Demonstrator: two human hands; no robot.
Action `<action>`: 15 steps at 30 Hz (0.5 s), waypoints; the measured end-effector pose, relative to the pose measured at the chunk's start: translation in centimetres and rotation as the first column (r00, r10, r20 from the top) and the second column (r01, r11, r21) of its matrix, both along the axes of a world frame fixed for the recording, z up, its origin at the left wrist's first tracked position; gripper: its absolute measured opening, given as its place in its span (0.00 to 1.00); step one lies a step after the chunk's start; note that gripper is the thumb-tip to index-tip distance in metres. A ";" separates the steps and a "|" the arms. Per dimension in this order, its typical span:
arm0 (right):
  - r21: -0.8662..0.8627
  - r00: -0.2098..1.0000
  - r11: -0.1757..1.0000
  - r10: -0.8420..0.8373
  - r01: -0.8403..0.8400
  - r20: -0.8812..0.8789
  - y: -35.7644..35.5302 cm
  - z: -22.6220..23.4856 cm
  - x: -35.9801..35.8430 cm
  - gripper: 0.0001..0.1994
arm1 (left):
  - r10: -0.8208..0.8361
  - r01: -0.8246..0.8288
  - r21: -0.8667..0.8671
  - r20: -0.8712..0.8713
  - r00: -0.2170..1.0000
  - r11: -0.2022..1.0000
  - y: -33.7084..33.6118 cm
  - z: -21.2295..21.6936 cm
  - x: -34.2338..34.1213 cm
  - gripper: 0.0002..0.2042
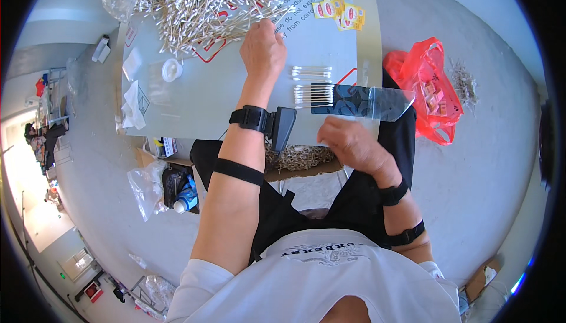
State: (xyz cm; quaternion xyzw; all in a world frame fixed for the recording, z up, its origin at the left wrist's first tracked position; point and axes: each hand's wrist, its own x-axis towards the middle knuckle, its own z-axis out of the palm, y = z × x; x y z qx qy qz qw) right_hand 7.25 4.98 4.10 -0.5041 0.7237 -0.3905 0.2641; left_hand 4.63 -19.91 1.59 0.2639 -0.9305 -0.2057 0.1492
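My left hand (263, 48) reaches forward to the near right edge of a large heap of cotton swabs (206, 4). Its fingers are closed together, and the fingertips are hidden behind the hand. At the table's front edge my right hand (354, 146) hovers with curled fingers; whatever they may hold does not show. Just beyond it lies a clear plastic bag with a dark printed pattern (354, 103). A neat row of cotton swabs (312, 94) overlaps the bag's left end. Several more swabs (311, 73) lie side by side a little farther away.
Yellow and white labels (343, 9) lie at the far right of the table (194, 110). A round white lid (171, 70) and white scraps (133, 107) are on the left. A red plastic bag (427, 90) hangs right; a box of swabs (303, 159) stands below the front edge.
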 end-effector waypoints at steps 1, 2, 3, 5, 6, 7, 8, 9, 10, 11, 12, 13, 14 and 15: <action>0.000 1.000 1.000 -0.001 0.001 -0.002 0.2 -0.4 0.8 0.03 | 0.006 -0.006 -0.003 0.056 0.998 1.000 -0.1 -0.1 -0.2 0.08; 0.026 0.999 0.999 0.023 -0.022 -0.048 0.4 -0.9 1.7 0.04 | 0.005 -0.005 -0.003 0.054 0.999 1.000 -0.3 -0.1 -0.4 0.08; 0.052 0.995 0.998 0.050 -0.045 -0.092 0.4 -1.0 2.2 0.04 | -0.035 0.037 -0.024 0.050 0.998 0.999 -0.6 -0.3 -0.4 0.07; 0.065 0.993 0.997 0.046 -0.039 -0.109 0.2 -0.7 2.5 0.03 | -0.075 0.077 -0.044 0.047 0.996 0.996 -0.6 -0.7 -0.1 0.07; 0.079 0.994 0.996 0.055 -0.048 -0.095 0.2 -0.7 2.4 0.03 | -0.078 0.078 -0.024 -0.028 0.997 0.997 -0.3 -0.8 0.0 0.06; 0.093 0.995 0.994 0.065 -0.057 -0.081 0.3 -0.8 2.4 0.03 | -0.079 0.079 -0.003 -0.103 0.992 0.997 0.0 -0.8 0.1 0.04; 0.096 0.995 0.994 0.061 -0.053 -0.082 0.3 -0.8 2.3 0.03 | -0.083 0.083 -0.001 -0.104 0.991 0.997 0.2 -0.9 -0.1 0.04; 0.123 0.991 0.989 0.092 -0.080 -0.093 0.2 -0.8 2.5 0.02 | -0.033 0.029 -0.030 -0.133 0.991 0.999 0.4 -0.9 -0.1 0.04; 0.150 0.987 0.983 0.123 -0.107 -0.103 0.2 -0.7 2.6 0.02 | 0.016 -0.026 -0.058 -0.162 0.987 0.998 0.4 -0.9 0.0 0.03; 0.151 0.987 0.982 0.126 -0.110 -0.100 0.1 -0.7 2.7 0.02 | 0.019 -0.028 -0.057 -0.159 0.987 0.998 0.2 -0.9 -0.1 0.03; 0.140 0.983 0.983 0.138 -0.120 -0.123 0.1 -0.7 2.7 0.02 | -0.023 0.019 -0.049 -0.097 0.995 0.999 0.1 -0.8 -0.5 0.03; 0.128 0.978 0.983 0.150 -0.131 -0.146 0.1 -0.6 2.8 0.03 | -0.066 0.065 -0.038 -0.035 0.997 0.997 0.0 -0.7 -0.6 0.04; 0.132 0.978 0.982 0.151 -0.133 -0.141 0.0 -0.4 3.0 0.03 | -0.065 0.064 -0.033 -0.031 0.997 0.997 0.1 -0.6 -0.2 0.04; 0.145 0.983 0.981 0.144 -0.127 -0.112 -0.1 -0.2 3.0 0.03 | -0.133 0.132 -0.046 -0.018 0.991 0.990 0.3 -0.6 0.0 0.03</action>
